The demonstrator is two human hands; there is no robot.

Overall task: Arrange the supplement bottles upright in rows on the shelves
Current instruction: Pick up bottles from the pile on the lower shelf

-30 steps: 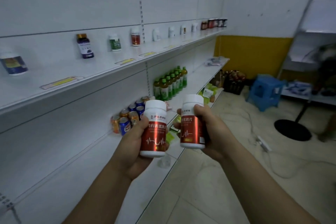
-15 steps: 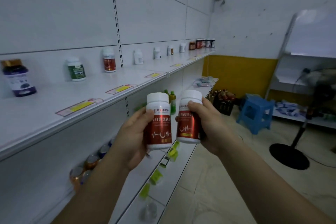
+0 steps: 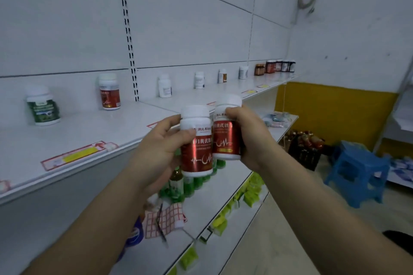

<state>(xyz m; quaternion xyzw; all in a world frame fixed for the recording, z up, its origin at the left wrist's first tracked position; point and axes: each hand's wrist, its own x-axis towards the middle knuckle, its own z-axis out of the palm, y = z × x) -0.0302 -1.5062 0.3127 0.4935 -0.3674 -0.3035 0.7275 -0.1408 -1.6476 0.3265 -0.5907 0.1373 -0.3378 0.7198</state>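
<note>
Left hand (image 3: 161, 147) and right hand (image 3: 248, 138) raised, each gripping one upright red-labelled bottle (image 3: 196, 152).

湖北 in small print and 归黄芪 in large characters read on the left red bottle (image 3: 196, 156), 黄芪铁 on the right red bottle (image 3: 225, 140), shelf-edge price tags (image 3: 79, 155) blurred

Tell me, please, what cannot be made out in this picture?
Head view only:
Labels of far jars: too small, blurred.
Label of left bottle: partly under left hand.
Label of right bottle: edge under right hand.
Most green bottles: behind left bottle.
</note>
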